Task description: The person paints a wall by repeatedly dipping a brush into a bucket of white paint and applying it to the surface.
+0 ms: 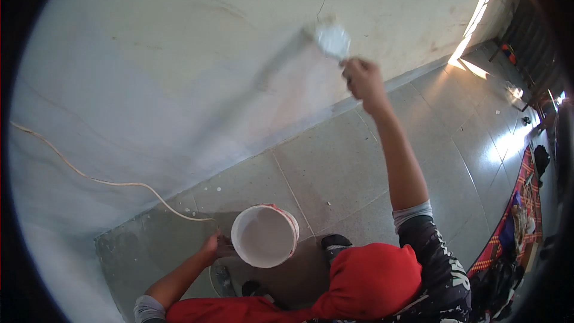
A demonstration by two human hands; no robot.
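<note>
My right hand [362, 81] is closed round the handle of a wide brush [333, 40], whose white, wet-looking head is against the wall [239, 84], just below a thin crack. At the lower left, my left hand [214, 248] is beside a white bucket [244, 236] with red marks on its rim. Its fingers are wrapped at the bucket's side, partly in shadow. Pale liquid fills part of the bucket. The lower left part of the wall looks whiter than the upper part.
A pale cable [113, 183] runs along the wall to near my left hand. Grey floor tiles [335, 173] carry small white spots. A red plaid cloth [496, 242] with items on it lies at the right. A round object [222, 280] sits below the left hand.
</note>
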